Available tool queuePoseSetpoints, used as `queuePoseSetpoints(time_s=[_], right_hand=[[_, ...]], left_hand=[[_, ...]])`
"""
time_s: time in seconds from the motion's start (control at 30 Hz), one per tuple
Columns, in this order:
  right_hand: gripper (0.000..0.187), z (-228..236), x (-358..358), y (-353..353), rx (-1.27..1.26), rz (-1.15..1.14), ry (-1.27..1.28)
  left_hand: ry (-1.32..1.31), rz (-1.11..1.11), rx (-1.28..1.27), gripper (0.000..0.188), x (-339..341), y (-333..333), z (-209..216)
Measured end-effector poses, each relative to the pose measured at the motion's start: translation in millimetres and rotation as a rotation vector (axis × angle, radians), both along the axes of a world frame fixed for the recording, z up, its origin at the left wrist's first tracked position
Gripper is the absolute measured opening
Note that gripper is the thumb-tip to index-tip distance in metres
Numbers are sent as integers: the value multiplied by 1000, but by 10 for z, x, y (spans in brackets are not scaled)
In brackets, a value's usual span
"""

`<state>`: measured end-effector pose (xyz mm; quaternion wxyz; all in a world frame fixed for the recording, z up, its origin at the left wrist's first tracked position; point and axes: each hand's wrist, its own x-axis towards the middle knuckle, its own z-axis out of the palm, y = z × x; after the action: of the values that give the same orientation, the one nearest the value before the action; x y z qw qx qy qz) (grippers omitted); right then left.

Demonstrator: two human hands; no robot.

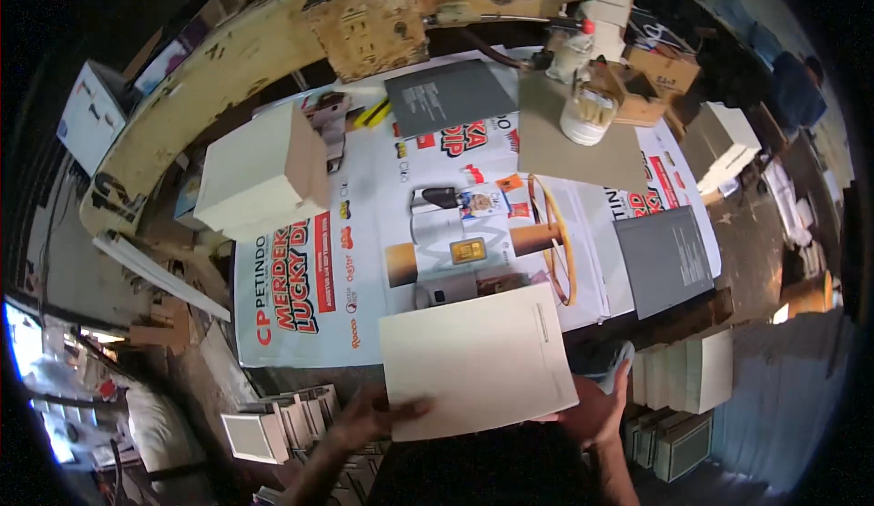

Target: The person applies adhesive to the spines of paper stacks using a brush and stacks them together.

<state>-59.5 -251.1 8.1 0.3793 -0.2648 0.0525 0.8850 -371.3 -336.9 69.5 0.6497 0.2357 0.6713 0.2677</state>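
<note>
Partly open hands (375, 419) at cream booklet (478, 360)

L hand (375, 419) holds cream pgs (473, 360).

Cream paper piece (478, 365) is slanting at the worktop's near edge

The pale, roughly rectangular paper is facing upward, its far edge rising toward the right and overlapping the printed sheet (373, 219). Small dark print is running along its right side; its thickness is not showing clearly. Just beyond its right edge, a crumpled pale bluish piece (620, 366), seemingly cloth, is standing up.
</note>
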Motion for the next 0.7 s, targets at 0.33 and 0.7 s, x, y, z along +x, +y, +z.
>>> queuePoseSetpoints(time_s=[0.33, 0.7], right_hand=[[86, 757, -356, 1040, 1334, 459, -1037], [59, -62, -287, 1434, 1509, 413, -1116]], left_hand=[[346, -328, 684, 56, -486, 705, 40], [588, -237, 938, 57, -610, 720, -1430]])
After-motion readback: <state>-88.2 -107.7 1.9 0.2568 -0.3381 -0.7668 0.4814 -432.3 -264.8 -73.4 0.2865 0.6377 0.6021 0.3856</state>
